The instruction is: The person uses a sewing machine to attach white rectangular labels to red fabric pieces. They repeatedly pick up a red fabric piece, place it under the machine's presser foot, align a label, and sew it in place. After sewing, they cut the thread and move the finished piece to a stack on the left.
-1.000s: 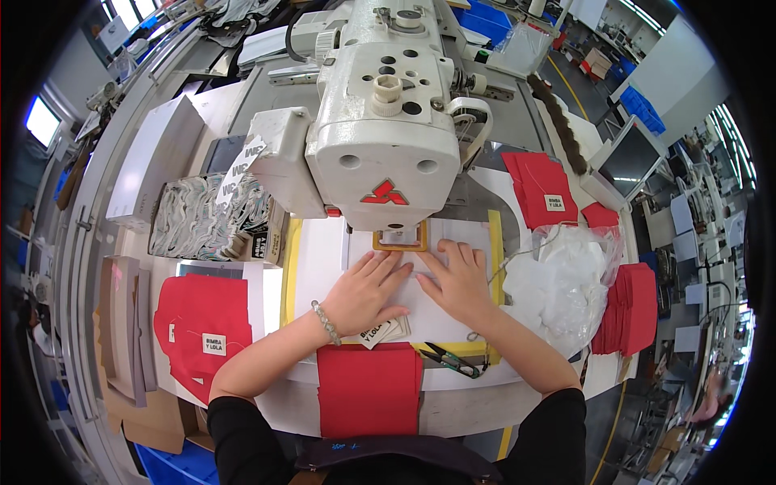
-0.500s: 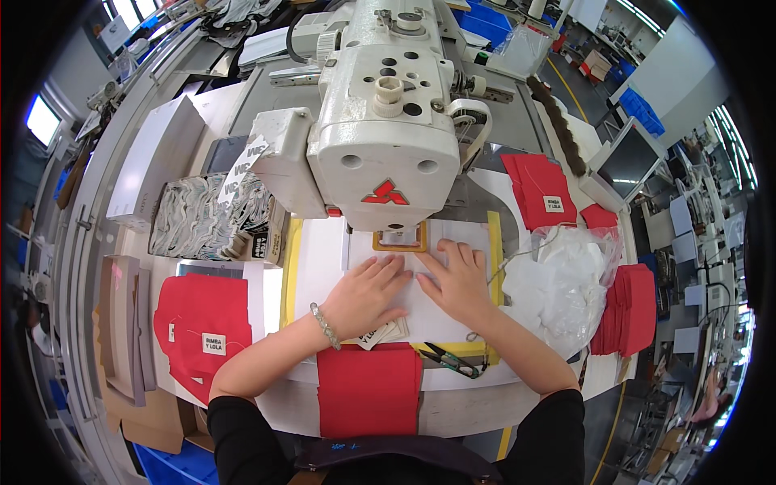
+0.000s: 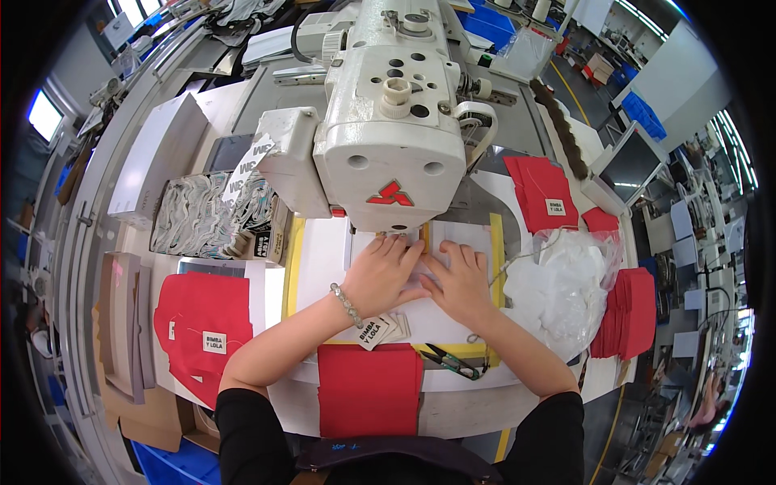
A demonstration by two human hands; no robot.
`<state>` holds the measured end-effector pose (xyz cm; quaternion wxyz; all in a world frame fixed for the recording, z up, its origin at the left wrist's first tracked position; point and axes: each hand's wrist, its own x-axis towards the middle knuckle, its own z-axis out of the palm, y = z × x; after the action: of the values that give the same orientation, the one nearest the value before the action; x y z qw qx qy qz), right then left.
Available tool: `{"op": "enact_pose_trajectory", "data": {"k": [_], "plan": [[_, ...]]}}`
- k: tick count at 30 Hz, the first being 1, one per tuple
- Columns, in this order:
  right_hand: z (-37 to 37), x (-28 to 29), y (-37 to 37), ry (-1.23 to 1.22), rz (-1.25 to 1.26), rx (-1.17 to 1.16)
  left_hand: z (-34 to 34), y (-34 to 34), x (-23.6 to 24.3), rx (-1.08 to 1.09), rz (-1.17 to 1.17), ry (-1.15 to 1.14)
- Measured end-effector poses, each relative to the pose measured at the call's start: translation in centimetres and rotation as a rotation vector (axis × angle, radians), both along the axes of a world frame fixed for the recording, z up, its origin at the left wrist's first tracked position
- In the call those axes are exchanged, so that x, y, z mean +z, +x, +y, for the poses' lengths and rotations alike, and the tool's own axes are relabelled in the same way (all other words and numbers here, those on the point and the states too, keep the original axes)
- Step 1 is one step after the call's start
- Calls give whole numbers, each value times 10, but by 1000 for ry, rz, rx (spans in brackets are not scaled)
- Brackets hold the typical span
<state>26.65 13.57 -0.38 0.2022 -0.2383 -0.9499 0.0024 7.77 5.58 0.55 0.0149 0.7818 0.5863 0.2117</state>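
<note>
In the head view I see the left hand [image 3: 380, 279] over the amber frame [image 3: 426, 236], well in from the table's [image 3: 469, 404] near edge; the right hand [image 3: 459, 283] lies beside it, fingers apart. Whether the left fingers grip, I can't tell. The frame looks stiff and light, best held by its sides.

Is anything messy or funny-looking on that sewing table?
Just a little: the small white labels below the left hand are fanned out crookedly, while the red cloth stack is neater. The snips also lie slantwise. I see nothing spilled or broken.
</note>
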Motion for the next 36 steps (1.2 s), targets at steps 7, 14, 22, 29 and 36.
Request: {"op": "enact_pose_trajectory", "data": {"k": [7,14,22,29,36], "plan": [[-2,1,1,-56,-8,2,8,-2,4,-63,-52,65],[0,7,5,4,-97,45,7,-7,8,-81,-33,-43],[-21,39,36,-59,-135,36,-35,-8,41,-208,-8,11],[-66,50,67,-213,-113,3,-114,26,30,-282,-31,-109],[-96,53,79,-301,-55,-21,-125,35,23,-245,107,-130]]}}
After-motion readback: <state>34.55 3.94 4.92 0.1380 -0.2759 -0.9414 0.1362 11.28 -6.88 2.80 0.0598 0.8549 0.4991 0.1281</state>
